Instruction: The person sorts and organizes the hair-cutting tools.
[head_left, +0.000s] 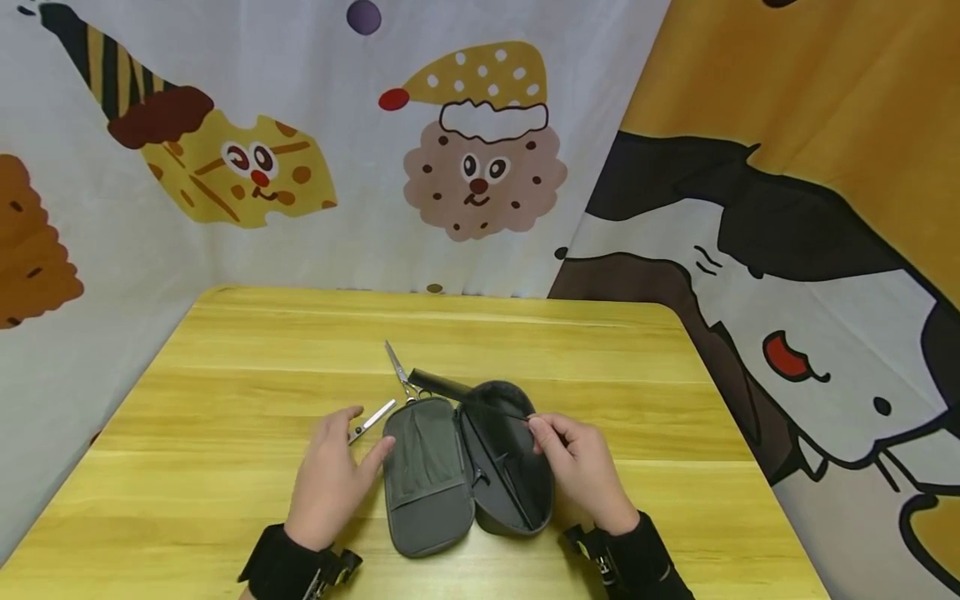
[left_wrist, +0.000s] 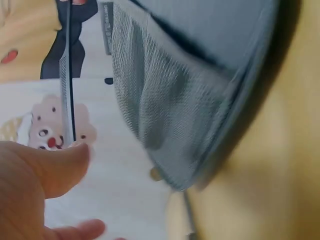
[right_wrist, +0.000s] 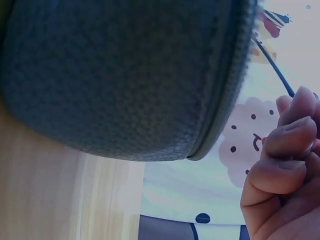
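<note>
My right hand (head_left: 581, 462) pinches the thin end of a black tail comb (head_left: 442, 385) between thumb and fingertips. The comb slants over an unfolded grey zip case (head_left: 427, 525), and its fine teeth show in the left wrist view (left_wrist: 64, 85). Thumb and fingers spread apart, my left hand (head_left: 330, 479) is just left of the case and holds nothing. Beside its fingers lies a silver scissor blade (head_left: 373, 419), the rest hidden behind the hand. A pair of silver scissors (head_left: 399, 368) points away behind the case.
A gathered pocket (head_left: 423, 450) lines the case's flat left half. The deeper right half (head_left: 536, 492) has dark slender items inside. Everything lies on a yellow wood-grain table (head_left: 262, 358), with a cartoon-printed curtain (head_left: 300, 258) behind it.
</note>
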